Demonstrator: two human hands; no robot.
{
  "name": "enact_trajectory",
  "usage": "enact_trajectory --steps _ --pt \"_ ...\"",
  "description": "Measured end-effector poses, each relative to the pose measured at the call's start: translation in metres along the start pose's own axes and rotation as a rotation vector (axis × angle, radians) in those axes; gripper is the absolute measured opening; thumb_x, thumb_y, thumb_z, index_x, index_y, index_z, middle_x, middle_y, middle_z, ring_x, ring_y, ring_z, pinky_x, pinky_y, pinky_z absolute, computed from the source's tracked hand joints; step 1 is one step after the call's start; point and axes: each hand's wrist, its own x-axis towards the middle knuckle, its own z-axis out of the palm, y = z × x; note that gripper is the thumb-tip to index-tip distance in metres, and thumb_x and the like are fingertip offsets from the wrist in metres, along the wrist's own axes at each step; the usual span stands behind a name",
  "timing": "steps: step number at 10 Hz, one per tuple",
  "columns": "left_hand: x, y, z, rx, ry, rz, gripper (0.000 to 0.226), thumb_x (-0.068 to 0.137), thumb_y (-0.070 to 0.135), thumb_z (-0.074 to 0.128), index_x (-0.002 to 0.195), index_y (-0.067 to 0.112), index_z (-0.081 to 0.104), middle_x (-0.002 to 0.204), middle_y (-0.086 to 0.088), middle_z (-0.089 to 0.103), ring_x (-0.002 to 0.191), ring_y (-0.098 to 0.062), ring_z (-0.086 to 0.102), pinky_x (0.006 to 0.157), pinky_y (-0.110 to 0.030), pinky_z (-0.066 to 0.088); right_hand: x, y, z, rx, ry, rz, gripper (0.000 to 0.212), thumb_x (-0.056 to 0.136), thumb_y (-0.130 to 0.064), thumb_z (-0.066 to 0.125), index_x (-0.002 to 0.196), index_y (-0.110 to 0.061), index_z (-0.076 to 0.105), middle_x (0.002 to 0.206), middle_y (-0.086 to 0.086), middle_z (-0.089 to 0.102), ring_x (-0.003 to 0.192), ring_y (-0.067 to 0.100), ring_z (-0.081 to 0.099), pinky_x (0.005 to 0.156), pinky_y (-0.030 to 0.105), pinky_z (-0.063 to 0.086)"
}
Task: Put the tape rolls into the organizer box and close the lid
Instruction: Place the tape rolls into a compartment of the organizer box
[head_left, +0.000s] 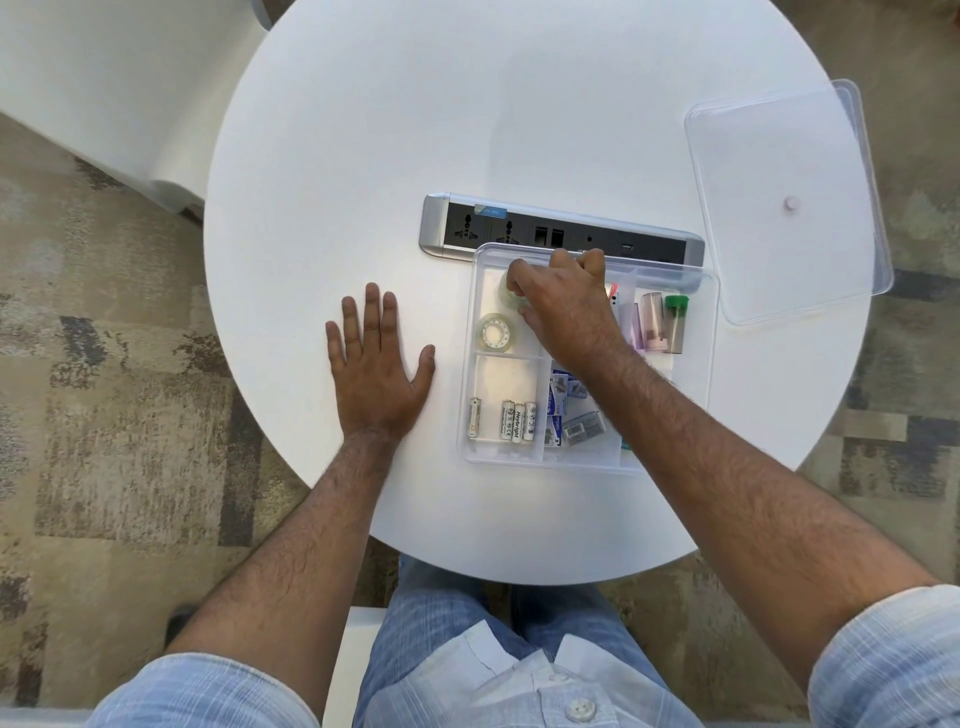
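Observation:
A clear organizer box with several compartments sits on the round white table. In its far left compartment lies one clear tape roll flat on the bottom. Just beyond it a second tape roll is partly hidden under my right hand, whose fingers are closed around it inside the same compartment. My left hand rests flat on the table to the left of the box, fingers spread, holding nothing. The clear lid lies apart at the table's far right edge.
Batteries, staple boxes and small tubes fill other compartments. A grey power strip is set in the table just behind the box. A white chair stands at the far left, over patterned carpet.

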Motion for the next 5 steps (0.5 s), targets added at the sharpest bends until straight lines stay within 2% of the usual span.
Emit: enact_trajectory --steps 3,5 --pt "0.0 0.0003 -0.0006 -0.005 -0.006 0.0 0.082 0.103 0.059 0.036 0.168 0.015 0.01 0.178 -0.004 0.007 0.165 -0.031 0.005 0.131 -0.057 0.011 0.0024 0.0043 0.0 0.011 -0.011 -0.043 0.031 0.08 -0.017 0.078 0.103 -0.024 0.058 0.089 -0.004 0.073 0.087 0.023 0.058 0.084 0.041 0.029" --pt "0.0002 0.0 -0.0009 -0.012 -0.009 -0.003 0.082 0.103 0.059 0.035 0.168 0.016 0.009 0.178 -0.004 0.006 0.165 -0.03 0.005 0.132 -0.056 0.011 -0.0007 0.0009 0.0062 0.01 -0.037 -0.013 0.039 0.078 -0.011 0.08 0.106 -0.024 0.057 0.091 -0.003 0.074 0.088 0.024 0.059 0.08 0.037 0.02"
